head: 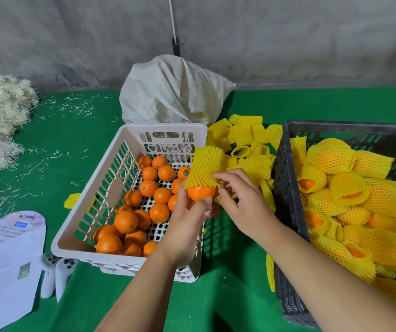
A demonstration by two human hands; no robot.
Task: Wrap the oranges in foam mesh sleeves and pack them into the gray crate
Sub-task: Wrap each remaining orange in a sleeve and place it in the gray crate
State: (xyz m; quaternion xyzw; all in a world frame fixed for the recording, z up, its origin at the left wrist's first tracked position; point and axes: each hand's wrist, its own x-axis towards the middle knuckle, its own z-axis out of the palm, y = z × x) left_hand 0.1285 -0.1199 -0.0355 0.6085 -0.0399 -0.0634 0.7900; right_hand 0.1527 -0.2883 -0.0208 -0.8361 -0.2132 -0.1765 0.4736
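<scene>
Two hands, one orange, one sleeve going on over the white crate's right rim.

The left hand (187, 212) grips an orange (200, 193) from below, while the right hand (242, 200) pinches the lower edge of a yellow foam mesh sleeve (205, 167) that covers the fruit's top half. In the white crate (91, 188) on the left lie roughly twenty bare oranges (144, 207). The gray crate (288, 212) on the right is piled with sleeved oranges (350, 188), too overlapped to count. Between the two crates sits a heap of empty sleeves (244, 137); one more (72, 200) lies left of the white crate. On the green table (72, 130): one white sack (170, 92) far, two white controllers (58, 271) near left.
</scene>
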